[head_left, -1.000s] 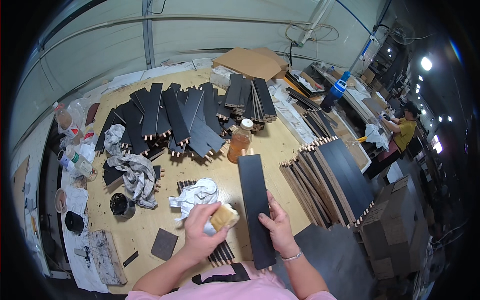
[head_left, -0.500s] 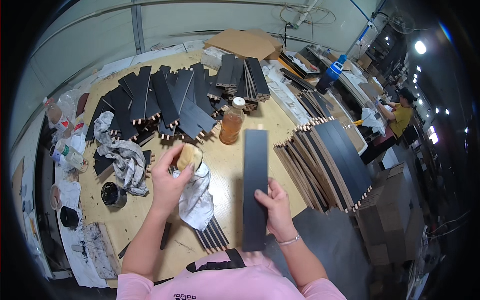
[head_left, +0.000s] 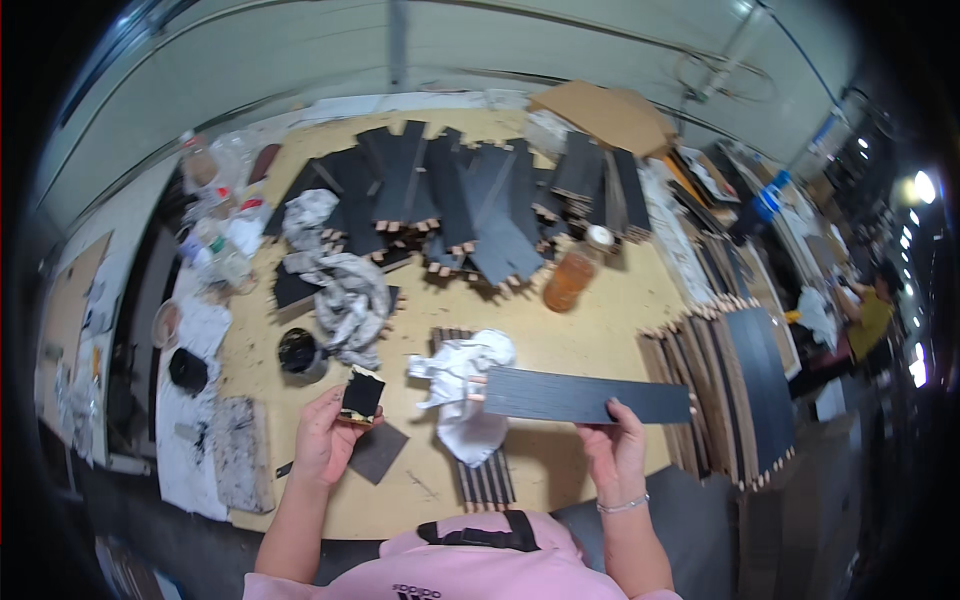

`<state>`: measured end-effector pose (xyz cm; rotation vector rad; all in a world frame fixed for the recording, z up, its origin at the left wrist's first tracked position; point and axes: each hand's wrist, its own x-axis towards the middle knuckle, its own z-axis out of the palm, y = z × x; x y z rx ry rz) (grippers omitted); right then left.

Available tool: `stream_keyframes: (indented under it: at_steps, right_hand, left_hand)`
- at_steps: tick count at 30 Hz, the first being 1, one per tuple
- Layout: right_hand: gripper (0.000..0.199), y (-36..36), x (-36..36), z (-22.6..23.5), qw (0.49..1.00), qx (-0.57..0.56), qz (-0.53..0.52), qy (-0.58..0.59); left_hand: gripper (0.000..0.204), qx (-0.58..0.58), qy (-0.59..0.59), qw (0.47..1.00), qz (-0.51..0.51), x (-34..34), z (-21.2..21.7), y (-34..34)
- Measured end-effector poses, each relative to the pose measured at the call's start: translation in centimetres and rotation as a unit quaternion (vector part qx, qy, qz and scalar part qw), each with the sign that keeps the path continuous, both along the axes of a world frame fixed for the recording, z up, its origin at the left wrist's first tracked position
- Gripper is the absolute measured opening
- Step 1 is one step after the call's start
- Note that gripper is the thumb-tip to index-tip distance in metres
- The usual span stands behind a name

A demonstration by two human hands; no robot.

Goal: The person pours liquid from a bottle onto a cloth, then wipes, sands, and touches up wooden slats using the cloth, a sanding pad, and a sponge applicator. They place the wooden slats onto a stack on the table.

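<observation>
My left hand [head_left: 322, 447] pinches a small sponge block [head_left: 362, 394], whose black-stained face is turned up and whose edge shows pale yellow. In my right hand [head_left: 614, 452] is a flat black wooden slat [head_left: 575, 396], gripped along its near edge. The slat lies roughly level, left to right, with wooden dowel pegs at its ends. Its left end overlaps a crumpled white cloth [head_left: 472, 432] that drapes over a row of narrow dark slats [head_left: 487, 484]. Close to my left hand, a dark square sheet [head_left: 380, 453] rests on the table. An open jar of black liquid [head_left: 302, 356] stands beyond that hand.
Black slats with pegs [head_left: 400, 190] are heaped across the back of the table [head_left: 560, 340]. A capped bottle of amber liquid [head_left: 571, 281] stands before them. Stained rags [head_left: 345, 295] lie left. More slats [head_left: 755, 390] are stacked right; a person [head_left: 868, 320] is farther off.
The slat has swung from pointing away from me to lying crosswise. My left hand has lowered and turned the sponge so its black face shows. The whole view has shifted too.
</observation>
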<state>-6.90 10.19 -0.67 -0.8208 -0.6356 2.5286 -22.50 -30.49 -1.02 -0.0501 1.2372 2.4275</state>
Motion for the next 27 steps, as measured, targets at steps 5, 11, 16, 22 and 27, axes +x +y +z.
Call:
stream_keyframes:
  at_steps: [5, 11, 16, 22, 27]
  right_hand:
    - [0.011, -1.8, -0.9, -1.2, 0.999, -0.038, 0.029, 0.021]
    - [0.014, -3.7, -1.4, -2.6, 0.988, -0.040, 0.148, -0.003]
    - [0.014, -5.3, -1.8, -1.8, 0.986, -0.049, 0.156, -0.010]
    - [0.014, -6.9, -1.3, -0.6, 0.987, -0.082, 0.131, 0.036]
    - [0.021, -9.6, -0.8, 0.8, 0.988, -0.095, 0.108, 0.047]
  left_hand:
    - [0.034, -0.208, 0.071, 0.959, 0.180, -0.4, -1.1, -12.8]
    - [0.034, -0.447, -0.005, 0.840, 0.307, 1.1, -3.2, -26.9]
    - [0.031, -0.724, 0.013, 0.661, 0.196, 1.3, -3.5, -29.1]
    - [0.022, -0.723, 0.247, 0.573, 0.297, 2.3, 3.5, -15.9]
    - [0.043, -0.122, 0.023, 0.984, -0.126, 5.5, 2.2, 3.8]
